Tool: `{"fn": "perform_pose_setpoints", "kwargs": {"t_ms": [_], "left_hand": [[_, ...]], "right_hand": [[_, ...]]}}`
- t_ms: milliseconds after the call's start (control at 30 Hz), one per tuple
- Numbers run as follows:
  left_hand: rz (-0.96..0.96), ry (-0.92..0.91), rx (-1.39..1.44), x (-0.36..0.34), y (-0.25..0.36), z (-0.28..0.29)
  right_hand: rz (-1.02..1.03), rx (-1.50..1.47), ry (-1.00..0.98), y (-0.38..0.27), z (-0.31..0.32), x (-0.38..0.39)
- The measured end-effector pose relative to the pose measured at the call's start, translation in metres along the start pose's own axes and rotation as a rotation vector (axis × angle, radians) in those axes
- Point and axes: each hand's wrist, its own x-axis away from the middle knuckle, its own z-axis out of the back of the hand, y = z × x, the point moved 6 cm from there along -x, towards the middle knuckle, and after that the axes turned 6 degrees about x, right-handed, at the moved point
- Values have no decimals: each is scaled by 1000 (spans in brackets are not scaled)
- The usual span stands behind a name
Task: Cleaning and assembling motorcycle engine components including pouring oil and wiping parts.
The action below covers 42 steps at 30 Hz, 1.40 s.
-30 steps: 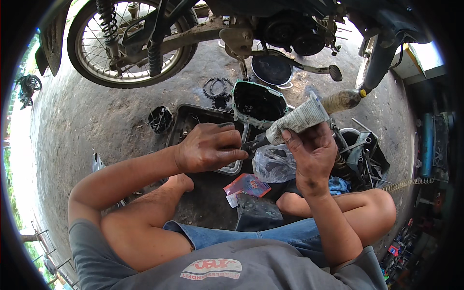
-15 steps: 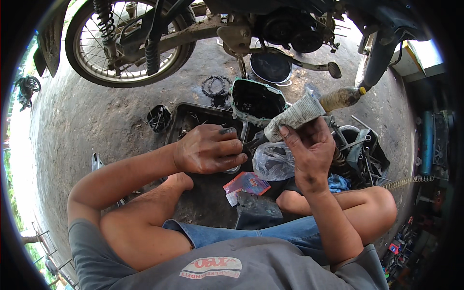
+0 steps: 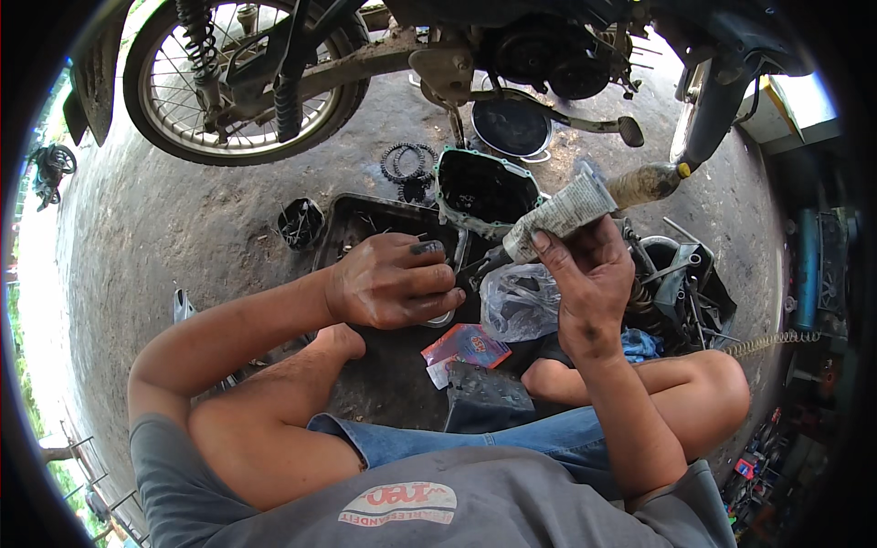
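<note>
My right hand [image 3: 594, 285] grips a flattened, pale squeeze tube [image 3: 559, 217] covered in small print, thumb on the near side. The tube slants up to the right, and beyond its upper end lies a bottle [image 3: 644, 185] with a yellow cap. Fingers curled inward, my left hand [image 3: 391, 283] hovers over the near part of a black tray [image 3: 352, 208]; whatever is in its fingers is hidden. Past both hands stands an open engine cover [image 3: 484, 192] with a pale rim and dark inside. A clear plastic bag [image 3: 519, 303] sits between my hands.
A motorcycle's rear wheel [image 3: 247, 82] and pedal [image 3: 630, 131] overhang the far side. Friction rings [image 3: 406, 163] and a round dark pan [image 3: 512, 123] lie on the floor. Tools fill a bin [image 3: 690, 283] at right. A colourful packet [image 3: 470, 347] and dark box [image 3: 484, 397] are near me.
The tube and my right hand have shifted very slightly to the right. My left hand stays in almost the same place, still curled.
</note>
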Motion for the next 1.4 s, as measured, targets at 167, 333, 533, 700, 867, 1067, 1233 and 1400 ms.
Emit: {"fn": "perform_pose_setpoints", "kwargs": {"t_ms": [167, 333, 533, 700, 867, 1067, 1233, 1400], "left_hand": [[-4, 13, -9, -1, 1, 1], [80, -19, -12, -1, -2, 1], [153, -49, 23, -1, -6, 1], [146, -60, 21, -2, -6, 1], [120, -86, 18, -1, -5, -2], [64, -26, -2, 1, -2, -3], [61, -27, -5, 2, -2, -4], [47, 0, 9, 1, 0, -2]], "right_hand": [[-30, 53, -6, 2, 1, -2], [-6, -33, 13, -1, 1, 0], [4, 11, -29, -6, -2, 3], [12, 23, -47, -7, -4, 5], [20, 26, -52, -6, -6, 6], [13, 17, -26, -2, -2, 3], [-5, 28, -10, 1, 1, 1], [-25, 33, 13, 3, 2, 1]]}}
